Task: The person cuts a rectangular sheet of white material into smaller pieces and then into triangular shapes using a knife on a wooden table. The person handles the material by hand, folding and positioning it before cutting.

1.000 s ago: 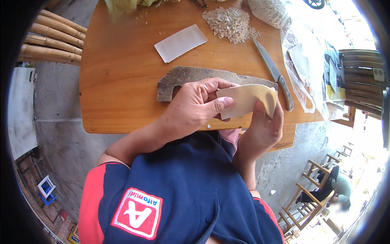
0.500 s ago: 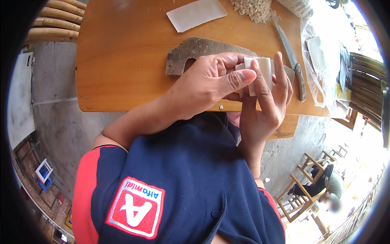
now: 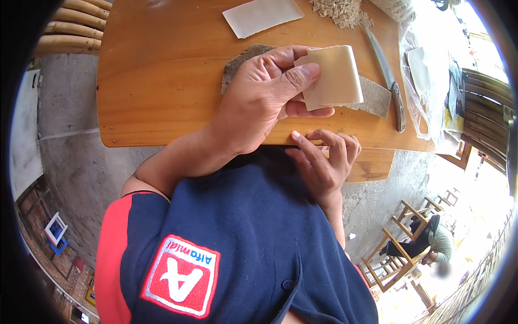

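Observation:
My left hand (image 3: 259, 97) grips a thin cream sheet (image 3: 340, 75), folded over, with the thumb across its front. Below it, at the table's front edge, my right hand (image 3: 326, 164) is open, its bent fingers apart and holding nothing I can see. Behind the held sheet lies a weathered board (image 3: 375, 100), partly hidden by it and my left hand. A knife (image 3: 398, 102) with a brown handle lies to the right. Another flat pale sheet (image 3: 263, 17) rests farther back.
The wooden table (image 3: 156, 81) holds a pile of small pale pieces (image 3: 337, 11), a bag of similar pieces (image 3: 393, 8) and a clear plastic bag (image 3: 423, 116) at the right. Bamboo rails (image 3: 70, 27) run at left. At lower right a person (image 3: 440, 240) bends among wooden chairs (image 3: 386, 256).
The sheet is now folded over and raised in my left hand. My right hand has let go of it and dropped to the table's front edge.

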The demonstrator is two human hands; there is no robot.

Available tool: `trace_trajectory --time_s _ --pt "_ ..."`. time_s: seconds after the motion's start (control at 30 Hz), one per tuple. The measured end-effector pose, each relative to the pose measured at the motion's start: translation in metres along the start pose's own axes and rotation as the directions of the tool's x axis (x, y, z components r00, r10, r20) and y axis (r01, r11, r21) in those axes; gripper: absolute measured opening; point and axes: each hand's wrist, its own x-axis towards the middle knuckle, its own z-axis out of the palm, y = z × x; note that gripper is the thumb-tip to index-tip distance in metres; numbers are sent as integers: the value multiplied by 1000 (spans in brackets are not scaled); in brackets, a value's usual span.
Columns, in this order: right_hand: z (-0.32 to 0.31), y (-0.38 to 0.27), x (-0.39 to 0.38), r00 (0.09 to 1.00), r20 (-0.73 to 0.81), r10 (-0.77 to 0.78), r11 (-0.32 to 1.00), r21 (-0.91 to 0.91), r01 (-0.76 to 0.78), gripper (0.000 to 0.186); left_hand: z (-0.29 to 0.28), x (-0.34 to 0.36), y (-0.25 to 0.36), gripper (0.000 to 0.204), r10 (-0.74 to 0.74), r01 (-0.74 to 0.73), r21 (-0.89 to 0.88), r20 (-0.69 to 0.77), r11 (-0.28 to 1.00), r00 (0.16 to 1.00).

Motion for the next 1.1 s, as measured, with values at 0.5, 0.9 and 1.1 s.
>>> trace_trajectory --time_s 0.5,0.9,1.1 --pt "-23 43 55 954 -287 91 989 140 -52 11 -1 -4 1 30 -18 14 -141 -28 990 999" --pt "-32 47 155 945 87 316 906 269 -328 36 -4 -7 4 35 87 -84 62 -49 995 995" --pt "-38 6 98 888 168 428 589 693 -415 29 8 -12 -4 39 131 -152 261 93 953 987"
